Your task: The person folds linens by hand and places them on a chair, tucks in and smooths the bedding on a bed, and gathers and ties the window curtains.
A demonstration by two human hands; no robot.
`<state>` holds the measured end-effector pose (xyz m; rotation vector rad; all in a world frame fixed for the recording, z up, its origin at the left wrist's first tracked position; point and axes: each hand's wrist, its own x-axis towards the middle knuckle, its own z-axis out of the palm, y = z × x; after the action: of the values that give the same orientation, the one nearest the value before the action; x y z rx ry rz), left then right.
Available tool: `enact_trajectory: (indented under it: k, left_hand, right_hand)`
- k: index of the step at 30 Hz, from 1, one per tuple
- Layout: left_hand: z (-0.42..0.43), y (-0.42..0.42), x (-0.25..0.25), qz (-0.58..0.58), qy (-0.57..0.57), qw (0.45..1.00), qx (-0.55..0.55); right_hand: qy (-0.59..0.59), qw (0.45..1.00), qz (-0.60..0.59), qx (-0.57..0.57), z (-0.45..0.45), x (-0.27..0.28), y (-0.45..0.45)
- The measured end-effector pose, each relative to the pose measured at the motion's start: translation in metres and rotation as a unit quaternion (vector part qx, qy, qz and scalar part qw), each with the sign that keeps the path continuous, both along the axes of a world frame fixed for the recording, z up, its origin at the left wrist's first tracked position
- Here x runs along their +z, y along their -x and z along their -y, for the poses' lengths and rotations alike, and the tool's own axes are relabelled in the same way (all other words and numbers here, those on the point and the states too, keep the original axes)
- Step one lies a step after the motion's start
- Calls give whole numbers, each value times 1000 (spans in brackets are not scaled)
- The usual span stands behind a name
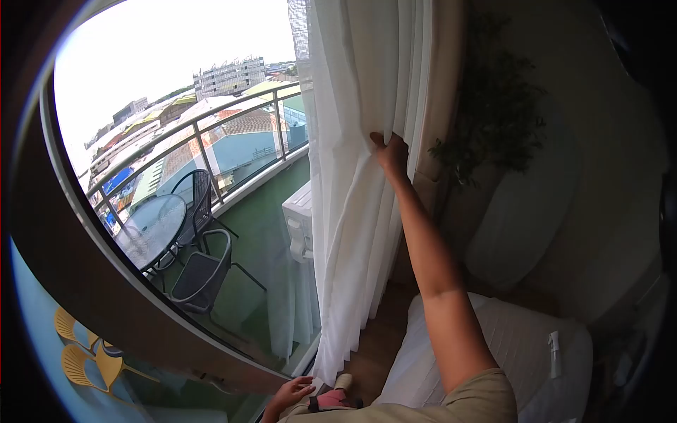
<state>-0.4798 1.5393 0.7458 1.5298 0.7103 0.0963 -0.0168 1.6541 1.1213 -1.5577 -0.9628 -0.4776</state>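
My right hand (pixel 390 151) is raised at arm's length, its fingers closed on a fold of the white sheer curtain (pixel 345 211). The cloth is pinched inward at that spot, and its long folds hang down to the floor. Low in the view, in front of my body, is my left hand (pixel 290 395), with its fingers loosely bent and apart. A small pale patch lies just beside its fingertips; I cannot tell what it is or whether they touch it. A thicker beige drape (pixel 441 92) hangs just right of the sheer one.
Beyond the glass, a balcony holds a round glass table (pixel 151 229), dark chairs (pixel 201 282), a white outdoor unit (pixel 300 218) and a railing (pixel 201 151). A white-covered bed or bench (pixel 522 338) with a spray bottle (pixel 554 354) stands right. A leafy plant (pixel 486 106) is behind.
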Motion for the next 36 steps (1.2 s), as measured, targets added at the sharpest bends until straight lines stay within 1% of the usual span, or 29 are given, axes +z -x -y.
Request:
enact_trajectory:
  k: [1,3,4,5,7,8,9,10,11,12,13,15,16,17,19,20,22,23,25,27,29,31,33,34,35,36]
  left_hand:
    - [-8,-24,20,0,6,1000,6]
    - [-21,-68,56,-24,5,999,-45]
    - [-26,-89,66,-13,-41,997,-59]
    - [-33,-109,74,-15,-36,998,-58]
    - [-50,-152,88,2,-85,991,-102]
    - [-59,-172,91,34,-74,992,-93]
    - [-69,-193,100,36,-72,993,-89]
    - [-78,-212,111,34,-76,993,-80]
    - [-87,-232,119,32,-80,994,-72]
    - [-100,-252,118,59,-135,986,-81]
    - [-112,-274,119,58,-135,986,-77]
    - [-132,-315,128,81,-246,963,-73]
    - [-139,-336,136,93,-281,953,-67]
    - [-147,-358,142,92,-279,953,-66]
    - [-163,-404,150,119,-327,936,-61]
    - [-172,-429,153,117,-326,936,-57]
    - [-185,-481,156,169,-391,904,-24]
    - [-189,-507,159,166,-388,906,-19]
    - [-202,-564,172,207,-336,918,50]
    - [-216,-626,178,264,-309,908,105]
    - [-233,-693,183,299,-328,882,156]
    - [-258,-755,202,315,-380,849,191]
    - [-286,-805,235,309,-528,749,253]
    - [-303,-823,250,318,-540,728,277]
    - [-318,-837,261,330,-550,706,300]
    - [-326,-847,271,272,-572,705,318]
  right_hand:
    - [12,1000,-14,-9,-8,5,-23]
    - [40,997,-7,-58,-29,13,-69]
    - [38,997,4,-60,-39,16,-90]
    - [35,997,13,-62,-48,18,-110]
    - [28,998,5,-60,-72,22,-160]
    - [13,996,21,-83,-84,22,-181]
    - [-2,994,39,-104,-98,23,-205]
    - [4,994,39,-101,-107,24,-227]
    - [18,990,56,-125,-117,25,-248]
    - [29,986,71,-148,-126,26,-266]
    - [29,987,71,-144,-134,27,-283]
    - [-5,988,76,-134,-147,25,-316]
    - [-4,989,66,-129,-154,24,-334]
    - [-2,990,65,-128,-160,24,-347]
    - [-19,990,72,-122,-173,24,-377]
    - [-18,990,72,-118,-181,25,-392]
    - [-15,989,96,-115,-201,26,-426]
    - [-12,989,95,-109,-210,24,-444]
    - [-36,982,148,-112,-229,28,-476]
    - [-15,983,142,-119,-239,33,-493]
    - [3,981,143,-128,-248,35,-503]
    - [-27,986,154,-65,-259,31,-508]
    - [-5,989,121,80,-235,31,-480]
    - [32,990,104,85,-234,22,-480]
    - [117,986,60,104,-202,27,-457]
    - [52,984,45,166,-189,13,-447]
